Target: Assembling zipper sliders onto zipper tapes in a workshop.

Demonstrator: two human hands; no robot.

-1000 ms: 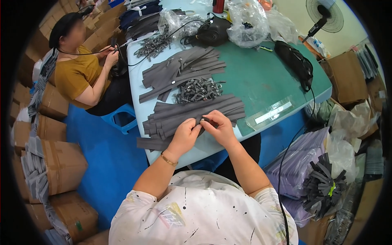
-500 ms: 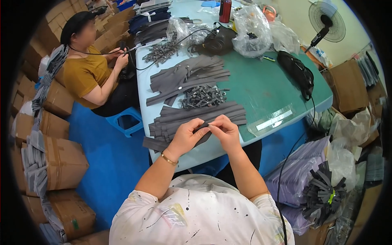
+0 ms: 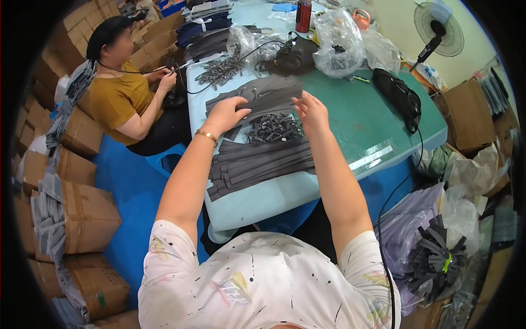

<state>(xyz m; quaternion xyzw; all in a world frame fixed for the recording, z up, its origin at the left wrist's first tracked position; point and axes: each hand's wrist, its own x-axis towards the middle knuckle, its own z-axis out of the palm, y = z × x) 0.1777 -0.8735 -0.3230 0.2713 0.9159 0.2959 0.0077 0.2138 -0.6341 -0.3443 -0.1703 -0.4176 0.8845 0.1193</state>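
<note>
A dark grey fabric strip [image 3: 273, 102] stretches between my two hands over the far pile of grey strips [image 3: 272, 85]. My left hand [image 3: 226, 115] has its thumb and forefinger around the strip's left end. At its right end, the fingertips of my right hand [image 3: 312, 112] pinch the edge. Just nearer than the strip lies a heap of small dark clips or buckles [image 3: 274, 129] with shiny metal parts. Closer to me, a second pile of long grey strips [image 3: 257, 166] lies side by side along the table edge.
A co-worker in a mustard shirt [image 3: 121, 98] sits at the table's left side, holding something small. On the table [image 3: 350, 123] are a black pouch [image 3: 397, 98], clear plastic bags [image 3: 339, 44] and a red bottle [image 3: 303, 16]. Cardboard boxes [image 3: 90, 211] line the left; a fan [image 3: 438, 28] stands far right.
Both hands have moved forward from the near pile to the far pile, carrying the strip, and have spread apart. Earlier they were together, pinching the strip at the table edge.
</note>
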